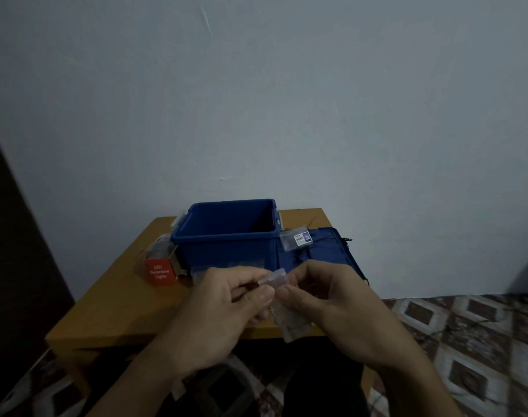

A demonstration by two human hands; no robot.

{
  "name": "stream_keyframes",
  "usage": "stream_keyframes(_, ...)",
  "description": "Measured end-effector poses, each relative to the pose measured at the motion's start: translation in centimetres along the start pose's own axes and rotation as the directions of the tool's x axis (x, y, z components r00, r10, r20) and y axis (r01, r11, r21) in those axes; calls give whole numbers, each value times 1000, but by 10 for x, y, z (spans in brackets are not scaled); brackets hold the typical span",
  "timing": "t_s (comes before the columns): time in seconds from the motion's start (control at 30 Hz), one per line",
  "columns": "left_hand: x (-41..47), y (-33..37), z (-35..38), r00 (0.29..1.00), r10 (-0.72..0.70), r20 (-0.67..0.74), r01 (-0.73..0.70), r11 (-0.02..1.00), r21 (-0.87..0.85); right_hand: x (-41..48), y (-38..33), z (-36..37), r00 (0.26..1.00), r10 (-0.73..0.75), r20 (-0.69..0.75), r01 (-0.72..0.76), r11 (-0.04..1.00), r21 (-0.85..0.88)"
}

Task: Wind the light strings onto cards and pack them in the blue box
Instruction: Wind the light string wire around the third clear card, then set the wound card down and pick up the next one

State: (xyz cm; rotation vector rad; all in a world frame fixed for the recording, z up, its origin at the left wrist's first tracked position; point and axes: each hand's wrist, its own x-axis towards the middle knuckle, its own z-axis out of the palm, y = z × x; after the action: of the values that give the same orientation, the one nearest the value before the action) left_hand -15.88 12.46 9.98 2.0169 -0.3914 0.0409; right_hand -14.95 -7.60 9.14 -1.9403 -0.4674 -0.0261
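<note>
The blue box (pixel 226 248) stands open and upright, with a clear plastic packet (pixel 286 323) held up just before it.

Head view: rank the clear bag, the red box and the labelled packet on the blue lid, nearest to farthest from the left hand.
1. the clear bag, pinched in the left hand itself.
2. the red box, on the table to its left.
3. the labelled packet, back right on the blue lid.

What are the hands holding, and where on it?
Left hand and right hand both pinch a small clear packet near its top end; its lower part hangs free.
</note>
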Motion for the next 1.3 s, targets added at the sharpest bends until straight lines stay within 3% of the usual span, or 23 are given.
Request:
stream_keyframes(0.33,0,-19,-19,996,-57,67,57,998,-7,9,10,17,999,38,4,-38,998,40)
stream_keyframes(0.6,0,-49,-62,985,-159,-71,158,987,-12,26,31,56,979,202,4,-198,954,224)
stream_keyframes(0.73,8,-72,-97,946,-246,-209,239,969,-58,42,41,81,933,353,77,-359,882,304)
stream_keyframes(0.93,38,-121,-144,805,-413,-426,317,906,-279,92,41,134,892,435,123,-446,806,388)
stream_keyframes(1.07,70,-153,-168,752,-375,-542,318,927,-200,124,20,171,862,447,239,-500,674,544)
stream_keyframes(1.2,111,-170,-196,766,-330,-551,338,937,-91,155,6,209,867,422,264,-477,554,682)
stream_keyframes(1.3,135,-173,-207,839,-284,-464,350,935,61,174,0,225,855,432,286,-480,449,754)
